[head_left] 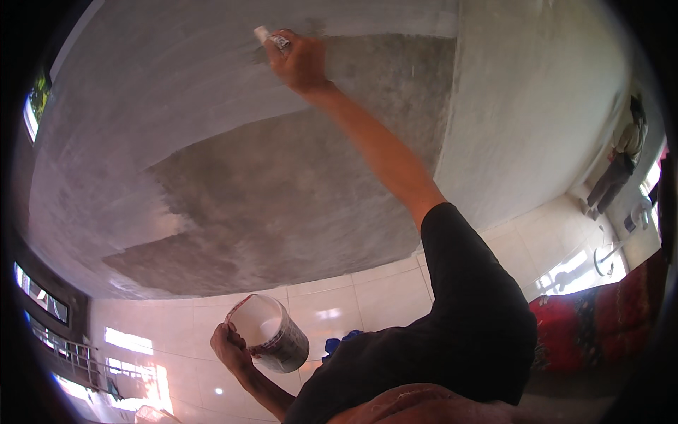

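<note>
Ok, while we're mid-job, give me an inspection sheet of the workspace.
Surface: grey wall, with a darker patch bordered by lighter grey.
Job's things: pale-tipped brush at the wall; bucket, tilted, whitish inside.
Clutter: blue item, kind unclear; red patterned cloth at right.
Grippers: bare hands; right hand closed around the brush, left hand gripping the bucket at its rim.
Cables: nothing seen.
Surroundings: pale tiled floor with sunlit patches; window at left; another person standing far right.

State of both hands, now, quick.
Left hand: closed, holding the paint bucket.
Right hand: closed, holding the brush up at the wall.
</note>
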`<move>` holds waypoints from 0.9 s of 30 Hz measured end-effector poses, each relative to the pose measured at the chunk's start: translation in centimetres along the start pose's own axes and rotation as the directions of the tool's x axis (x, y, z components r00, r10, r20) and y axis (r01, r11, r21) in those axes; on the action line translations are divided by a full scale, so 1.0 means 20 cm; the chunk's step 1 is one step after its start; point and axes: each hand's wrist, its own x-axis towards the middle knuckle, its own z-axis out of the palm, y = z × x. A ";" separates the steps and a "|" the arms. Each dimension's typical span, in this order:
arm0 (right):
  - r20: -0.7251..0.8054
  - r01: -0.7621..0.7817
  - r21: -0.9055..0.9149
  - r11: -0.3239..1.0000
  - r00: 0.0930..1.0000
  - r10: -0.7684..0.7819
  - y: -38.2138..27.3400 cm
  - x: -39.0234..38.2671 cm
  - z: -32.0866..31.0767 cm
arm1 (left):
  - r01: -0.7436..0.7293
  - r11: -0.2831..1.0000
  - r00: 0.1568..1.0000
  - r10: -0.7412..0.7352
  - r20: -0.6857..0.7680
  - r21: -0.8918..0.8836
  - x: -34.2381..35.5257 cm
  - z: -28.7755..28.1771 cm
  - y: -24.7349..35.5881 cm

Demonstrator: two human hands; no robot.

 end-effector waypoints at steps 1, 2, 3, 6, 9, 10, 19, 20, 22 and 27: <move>0.056 -0.072 0.109 0.991 0.996 0.066 -0.02 -0.02 0.01 | 0.003 1.000 1.000 -0.003 -0.017 0.010 0.00 -0.01 -0.01; 0.033 -0.055 0.058 0.997 0.998 0.053 0.02 -0.01 0.00 | 0.001 1.000 1.000 -0.001 -0.014 0.013 0.00 -0.01 -0.01; 0.011 -0.037 0.004 0.999 0.999 0.037 0.09 0.01 -0.02 | 0.000 1.000 1.000 0.000 -0.010 0.014 0.00 0.00 -0.01; -0.093 -0.080 0.001 0.997 0.992 0.079 0.36 0.07 -0.17 | -0.044 0.999 0.999 0.044 0.011 0.026 0.00 0.00 -0.01; -0.229 -0.052 -0.159 0.986 0.973 0.015 0.62 0.11 -0.52 | -0.045 0.999 0.999 0.045 -0.005 0.005 0.00 -0.01 -0.04; -0.276 -0.044 -0.340 0.939 0.960 -0.055 0.74 0.13 -0.65 | -0.038 0.999 0.999 0.038 -0.013 -0.005 0.00 -0.01 -0.04; -0.247 -0.099 -0.759 0.644 0.958 -0.143 0.85 0.27 -1.15 | -0.009 1.000 1.000 0.009 0.001 -0.030 0.03 -0.05 -0.08; -0.223 -0.078 -0.773 0.630 0.962 -0.154 0.87 0.26 -1.10 | -0.017 0.999 1.000 0.017 0.017 -0.035 0.04 -0.05 -0.09; -0.183 -0.047 -0.787 0.615 0.970 -0.160 0.86 0.19 -0.90 | -0.041 0.998 0.999 0.042 0.032 -0.037 0.03 -0.08 -0.10; -0.162 0.112 -0.570 0.814 0.956 -0.245 0.49 0.05 -0.32 | 0.006 0.999 0.997 -0.003 0.077 -0.036 0.07 -0.11 -0.11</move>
